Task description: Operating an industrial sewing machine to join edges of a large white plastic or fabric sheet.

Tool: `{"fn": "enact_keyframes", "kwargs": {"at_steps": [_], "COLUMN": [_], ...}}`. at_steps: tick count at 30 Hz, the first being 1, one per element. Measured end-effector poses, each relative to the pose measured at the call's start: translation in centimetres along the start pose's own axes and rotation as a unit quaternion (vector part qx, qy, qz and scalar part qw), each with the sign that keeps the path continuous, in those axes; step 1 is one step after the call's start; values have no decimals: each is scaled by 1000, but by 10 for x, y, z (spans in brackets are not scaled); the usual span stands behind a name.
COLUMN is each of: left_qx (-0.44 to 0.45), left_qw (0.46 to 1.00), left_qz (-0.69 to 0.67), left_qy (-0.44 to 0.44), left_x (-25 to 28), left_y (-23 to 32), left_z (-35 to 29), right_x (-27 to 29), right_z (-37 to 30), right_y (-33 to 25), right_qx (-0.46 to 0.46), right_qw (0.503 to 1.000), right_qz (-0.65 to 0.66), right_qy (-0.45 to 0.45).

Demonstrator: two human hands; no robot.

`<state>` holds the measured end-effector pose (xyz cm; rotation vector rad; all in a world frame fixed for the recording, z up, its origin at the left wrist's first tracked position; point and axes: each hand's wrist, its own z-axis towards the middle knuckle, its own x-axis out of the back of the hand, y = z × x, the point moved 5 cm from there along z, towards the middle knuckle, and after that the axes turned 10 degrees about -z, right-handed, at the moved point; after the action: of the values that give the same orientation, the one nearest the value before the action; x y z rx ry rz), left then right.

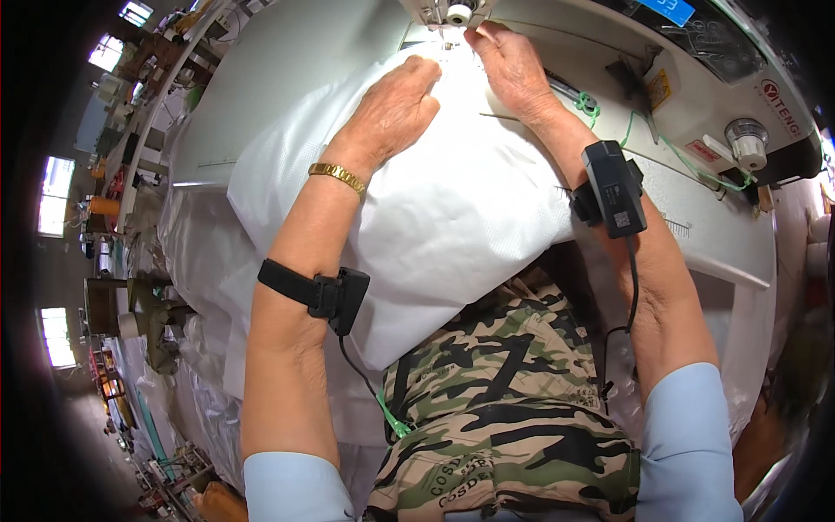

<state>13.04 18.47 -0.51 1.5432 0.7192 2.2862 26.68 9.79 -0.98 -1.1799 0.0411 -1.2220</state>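
Note:
A large white plastic-like sheet (pixel 452 209) with a fine woven texture lies across the sewing machine bed and drapes over my lap. My left hand (pixel 390 111) is closed on the sheet, its fingertips just left of the needle area (pixel 449 39). On the other side of the needle, my right hand (pixel 513 74) has its fingers curled together close to the presser foot; what they pinch is hidden. Bright light washes out the sheet's far edge there. The sewing machine (pixel 706 109) stands over the far and right side of the table.
At the right are a handwheel-like knob (pixel 746 143), green thread (pixel 687 161) and a lit blue display (pixel 668 10). More translucent white sheeting (pixel 196 252) hangs off the left table edge. A cable runs from the device (pixel 615 190) strapped to my right forearm.

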Motion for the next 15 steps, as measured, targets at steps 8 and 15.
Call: {"fn": "enact_keyframes", "kwargs": {"at_steps": [8, 15], "left_qx": [-18, 51], "left_qw": [1000, 994], "left_qz": [13, -77], "left_qy": [1, 58], "left_x": [2, 2], "left_y": [6, 22], "left_z": [0, -60], "right_x": [-2, -4], "right_z": [4, -11], "right_y": [3, -14], "right_qx": [26, 68], "right_qw": [999, 991], "right_qz": [-38, -74], "right_qy": [15, -86]}}
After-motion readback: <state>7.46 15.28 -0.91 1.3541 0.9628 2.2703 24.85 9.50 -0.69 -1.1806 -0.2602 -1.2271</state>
